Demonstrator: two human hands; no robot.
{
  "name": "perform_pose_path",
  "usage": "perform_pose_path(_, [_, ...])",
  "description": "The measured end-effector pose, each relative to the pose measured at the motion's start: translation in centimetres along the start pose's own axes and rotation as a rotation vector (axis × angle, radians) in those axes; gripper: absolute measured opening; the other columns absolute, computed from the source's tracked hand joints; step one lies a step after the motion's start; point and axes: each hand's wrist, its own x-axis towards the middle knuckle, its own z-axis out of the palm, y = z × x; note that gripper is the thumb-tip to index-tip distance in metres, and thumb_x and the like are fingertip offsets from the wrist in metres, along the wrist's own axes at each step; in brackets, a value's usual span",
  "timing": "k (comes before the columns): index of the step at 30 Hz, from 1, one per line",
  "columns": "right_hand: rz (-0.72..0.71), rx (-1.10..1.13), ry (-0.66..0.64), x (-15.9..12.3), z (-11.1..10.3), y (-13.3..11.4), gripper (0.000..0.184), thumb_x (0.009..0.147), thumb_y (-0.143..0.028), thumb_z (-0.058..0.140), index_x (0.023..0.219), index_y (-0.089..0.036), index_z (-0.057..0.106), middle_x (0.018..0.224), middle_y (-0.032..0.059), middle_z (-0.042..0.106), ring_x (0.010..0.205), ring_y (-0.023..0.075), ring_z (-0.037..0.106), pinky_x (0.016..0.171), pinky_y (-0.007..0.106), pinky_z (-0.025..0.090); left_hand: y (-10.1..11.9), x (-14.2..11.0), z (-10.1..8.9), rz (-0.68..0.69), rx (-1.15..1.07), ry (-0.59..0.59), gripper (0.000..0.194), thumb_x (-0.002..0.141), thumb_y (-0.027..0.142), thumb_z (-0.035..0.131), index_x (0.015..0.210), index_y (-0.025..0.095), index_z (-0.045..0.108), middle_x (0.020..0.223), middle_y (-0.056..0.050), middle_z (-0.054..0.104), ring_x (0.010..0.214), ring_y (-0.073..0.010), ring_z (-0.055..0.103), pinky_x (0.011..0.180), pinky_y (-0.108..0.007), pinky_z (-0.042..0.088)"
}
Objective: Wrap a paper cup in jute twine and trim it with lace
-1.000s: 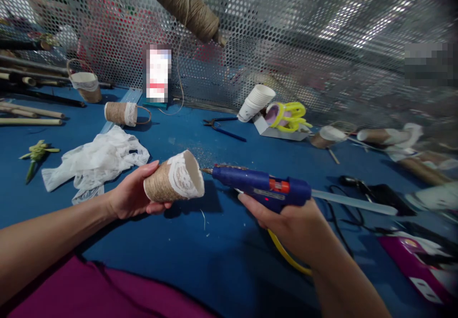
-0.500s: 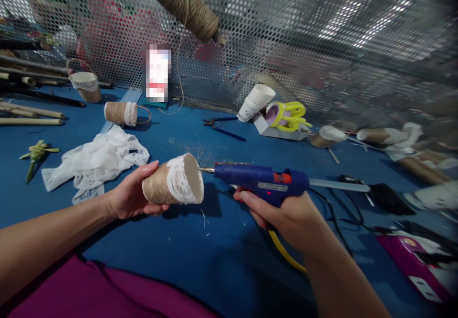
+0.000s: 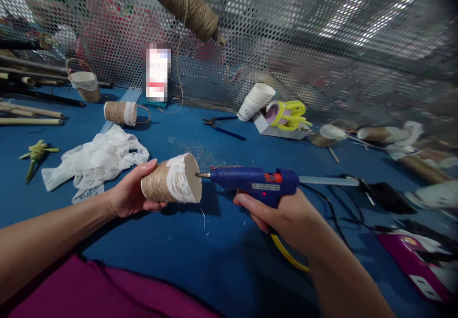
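Twine-wrapped cup [image 3: 170, 182]: held on its side above the near surface [image 3: 214, 261], left of centre, mouth to the right.
Left hand [image 3: 129, 191]: curled around the base end.
Right hand [image 3: 282, 215]: closed about the grip of the glue gun [image 3: 246, 179]; nozzle seen at the cup's mouth, contact uncertain.
Weight and stiffness: judged light, thin-walled, easily dented.
Twine: judged rough, unlikely to slip; best gripped here, lightly.
Lace band [image 3: 180, 180]: judged soft; best left unpressed.

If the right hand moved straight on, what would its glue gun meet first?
Probably the twine-wrapped cup in the left hand: the glue gun in the right hand points that way. Whether its nozzle touches is unclear.
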Motion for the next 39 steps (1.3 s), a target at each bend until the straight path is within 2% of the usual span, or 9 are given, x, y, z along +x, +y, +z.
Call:
perform_pose_path(3, [-0.035, -0.018, -0.052, -0.1, -0.2, 0.1, 0.047, 0.075, -0.047, 0.055, 0.039, -0.021, 0.041, 0.038, -0.0028, 0.045, 0.04, 0.0099, 0.045, 0.054, 0.025, 0.043, 0.1, 0.0, 0.1, 0.029, 0.006, 0.008, 0.04, 0.076, 0.051, 0.051, 0.089, 0.013, 0.053, 0.064, -0.004, 0.063, 0.043, -0.007, 0.051, 0.035, -0.013, 0.024])
perform_pose_path(6, [-0.051, 0.066, -0.062, -0.2, -0.2, 0.0, 0.04, 0.076, -0.047, 0.054, 0.046, -0.02, 0.048, 0.038, -0.0039, 0.044, 0.038, 0.0092, 0.041, 0.046, 0.024, 0.039, 0.0, 0.0, 0.1, 0.028, 0.004, 0.018, 0.041, 0.075, 0.051, 0.052, 0.091, 0.013, 0.053, 0.063, -0.005, 0.063, 0.041, -0.0064, 0.049, 0.036, -0.015, 0.026])
perform_pose_path(12, [-0.072, 0.152, -0.003, 0.1, -0.1, -0.2, 0.03, 0.076, -0.044, 0.054, 0.06, -0.019, 0.058, 0.037, -0.0051, 0.044, 0.037, 0.0091, 0.04, 0.044, 0.024, 0.037, -0.2, -0.1, -0.1, 0.004, -0.018, -0.014, 0.039, 0.074, 0.049, 0.054, 0.089, 0.013, 0.053, 0.064, -0.005, 0.063, 0.042, -0.0072, 0.051, 0.037, -0.015, 0.026])
perform_pose_path(16, [-0.048, 0.127, -0.044, 0.2, 0.0, 0.0, 0.031, 0.075, -0.048, 0.055, 0.068, -0.018, 0.062, 0.036, -0.0047, 0.044, 0.038, 0.0106, 0.041, 0.045, 0.025, 0.037, -0.2, -0.1, -0.2, 0.006, -0.048, 0.006, 0.039, 0.074, 0.049, 0.054, 0.091, 0.014, 0.053, 0.068, -0.005, 0.063, 0.05, -0.0106, 0.057, 0.037, -0.015, 0.025])
perform_pose_path(20, [-0.053, 0.13, -0.09, 0.1, -0.1, 0.1, 0.031, 0.075, -0.046, 0.056, 0.071, -0.016, 0.062, 0.037, -0.0043, 0.046, 0.039, 0.0107, 0.043, 0.047, 0.025, 0.038, -0.2, -0.1, -0.3, 0.012, -0.055, 0.002, 0.038, 0.075, 0.048, 0.052, 0.09, 0.013, 0.053, 0.069, -0.004, 0.062, 0.05, -0.0102, 0.056, 0.038, -0.016, 0.026])
perform_pose_path(25, [-0.118, 0.277, -0.074, 0.3, 0.0, 0.0, 0.026, 0.079, -0.041, 0.053, 0.071, -0.017, 0.06, 0.035, -0.0068, 0.043, 0.034, 0.0073, 0.036, 0.043, 0.023, 0.033, -0.3, -0.2, -0.3, 0.011, -0.057, -0.024, 0.04, 0.075, 0.049, 0.051, 0.088, 0.012, 0.054, 0.065, -0.005, 0.062, 0.043, -0.0074, 0.05, 0.04, -0.018, 0.03])
perform_pose_path(31, [-0.103, 0.379, -0.221, 0.7, 0.6, -0.1, 0.023, 0.079, -0.036, 0.055, 0.07, -0.016, 0.06, 0.037, -0.0056, 0.045, 0.035, 0.0064, 0.039, 0.041, 0.022, 0.03, -0.1, -0.2, -0.1, -0.022, -0.103, -0.019, 0.038, 0.071, 0.046, 0.058, 0.087, 0.012, 0.056, 0.067, -0.007, 0.065, 0.053, -0.0132, 0.059, 0.042, -0.016, 0.034])
perform_pose_path(36, [-0.086, 0.604, -0.166, 0.8, 1.0, 0.2, 0.024, 0.08, -0.037, 0.053, 0.07, -0.016, 0.059, 0.034, -0.0079, 0.039, 0.032, 0.0042, 0.03, 0.036, 0.02, 0.023, 0.1, -0.1, 0.2, -0.045, -0.122, -0.064, 0.039, 0.07, 0.045, 0.057, 0.09, 0.012, 0.056, 0.07, -0.008, 0.066, 0.054, -0.0121, 0.058, 0.046, -0.017, 0.038])
perform_pose_path(39, [-0.073, 0.643, -0.245, 1.0, 1.4, 0.4, 0.025, 0.079, -0.039, 0.053, 0.07, -0.016, 0.059, 0.034, -0.0074, 0.04, 0.032, 0.004, 0.03, 0.036, 0.019, 0.023, 0.0, -0.2, 0.1, -0.025, -0.148, -0.057, 0.04, 0.069, 0.044, 0.058, 0.092, 0.011, 0.056, 0.073, -0.009, 0.066, 0.06, -0.0147, 0.06, 0.046, -0.017, 0.04])
